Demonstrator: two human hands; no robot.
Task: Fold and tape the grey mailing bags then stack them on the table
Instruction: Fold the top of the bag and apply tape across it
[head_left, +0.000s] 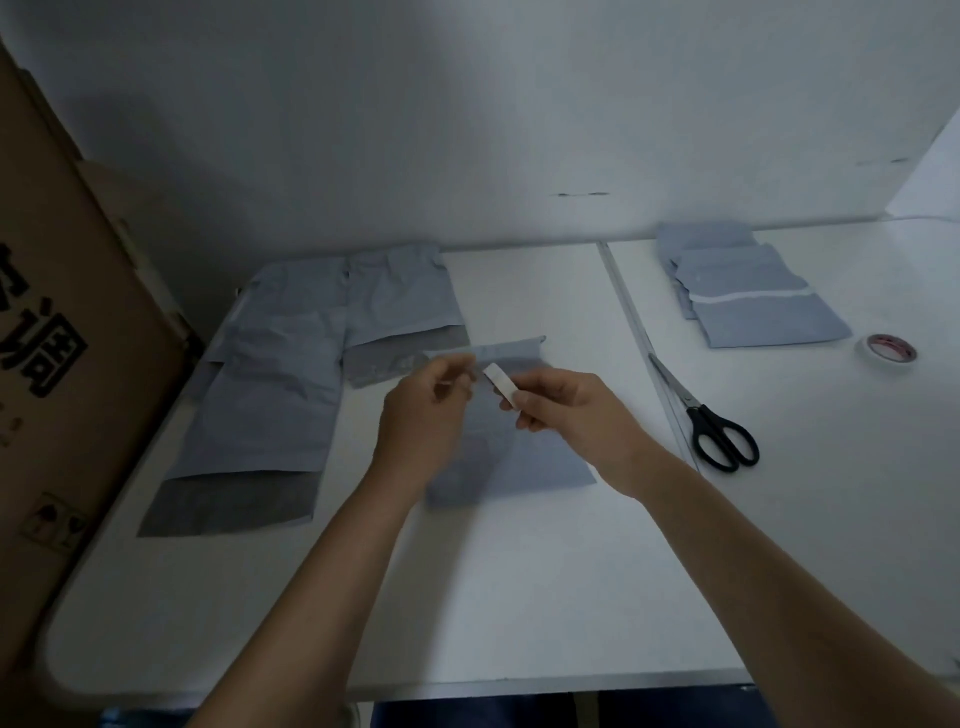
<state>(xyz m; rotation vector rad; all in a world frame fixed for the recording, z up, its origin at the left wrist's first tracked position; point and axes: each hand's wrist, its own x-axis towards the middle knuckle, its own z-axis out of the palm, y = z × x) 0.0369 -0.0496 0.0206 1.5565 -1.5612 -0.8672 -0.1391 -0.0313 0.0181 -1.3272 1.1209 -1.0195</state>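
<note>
A single head-worn view looks forward and steeply down from close above the white surface (519, 597). The fingers (457, 382) sit near frame centre, forearms entering from the bottom edge, a wall (467, 104) beyond them.

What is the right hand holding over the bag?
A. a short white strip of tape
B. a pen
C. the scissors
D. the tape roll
A: the right hand pinches a short white tape strip, while the scissors and tape roll lie on the table.
</note>
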